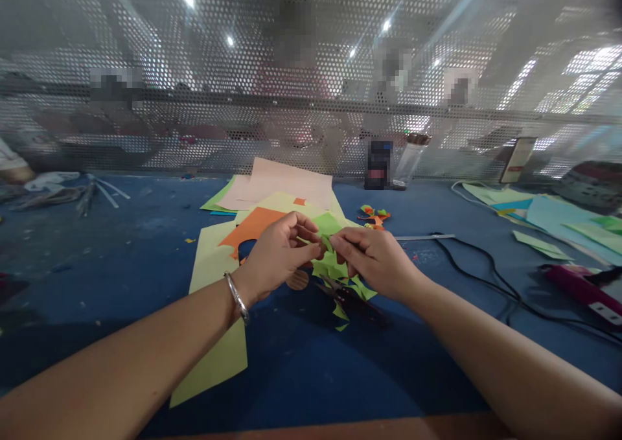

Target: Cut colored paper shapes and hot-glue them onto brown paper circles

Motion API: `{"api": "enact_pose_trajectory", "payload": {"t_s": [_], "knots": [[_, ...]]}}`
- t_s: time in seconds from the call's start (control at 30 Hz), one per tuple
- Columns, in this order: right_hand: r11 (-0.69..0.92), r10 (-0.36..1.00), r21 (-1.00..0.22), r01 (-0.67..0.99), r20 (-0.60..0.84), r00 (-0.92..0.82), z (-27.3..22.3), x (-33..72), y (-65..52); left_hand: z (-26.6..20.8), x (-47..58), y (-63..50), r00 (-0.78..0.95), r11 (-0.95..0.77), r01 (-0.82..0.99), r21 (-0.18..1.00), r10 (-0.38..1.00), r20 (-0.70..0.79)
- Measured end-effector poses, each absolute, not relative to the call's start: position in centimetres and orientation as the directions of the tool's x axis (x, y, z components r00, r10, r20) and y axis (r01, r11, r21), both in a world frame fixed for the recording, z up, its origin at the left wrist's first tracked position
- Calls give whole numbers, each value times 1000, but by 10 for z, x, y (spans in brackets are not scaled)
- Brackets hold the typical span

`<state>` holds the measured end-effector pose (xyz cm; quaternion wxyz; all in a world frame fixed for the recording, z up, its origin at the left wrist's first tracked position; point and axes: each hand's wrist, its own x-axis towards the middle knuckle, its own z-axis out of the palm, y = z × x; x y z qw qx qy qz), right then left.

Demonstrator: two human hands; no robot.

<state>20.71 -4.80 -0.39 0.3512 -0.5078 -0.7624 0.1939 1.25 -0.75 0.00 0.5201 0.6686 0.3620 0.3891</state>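
Note:
My left hand, with a silver bangle at the wrist, pinches with thumb and index finger above the paper pile. Close beside it, my right hand is closed in a pinch too. Between the fingertips shows a small green paper piece, mostly covered by fingers. Below the hands lie green paper scraps, dark-handled scissors and a round wooden-looking disc. An orange paper sheet with a cut-out curve sits by my left hand, over a pale yellow-green sheet.
Pale pink paper lies at the back, against a perforated metal screen. Orange and green cut pieces are beyond my right hand. A clear bottle stands behind. At right are a black cord, a magenta tool and coloured sheets.

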Motion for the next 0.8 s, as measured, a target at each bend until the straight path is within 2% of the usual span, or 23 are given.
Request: {"api": "enact_pose_trajectory", "payload": {"t_s": [0.37, 0.53, 0.67, 0.8], "knots": [[384, 923, -722, 575, 284, -259, -5, 207, -48, 1, 11, -8, 425, -290, 109, 951, 878, 219], [361, 932, -692, 625, 281, -227, -7, 216, -42, -4, 9, -6, 441, -328, 164, 930, 868, 229], [274, 954, -625, 731, 275, -122, -4, 239, -24, -5, 5, -4, 416, -518, 280, 808, 824, 385], [82, 979, -554, 828, 201, 37, -12, 269, 13, -2, 2, -4, 403, -580, 324, 748, 799, 445]]}}
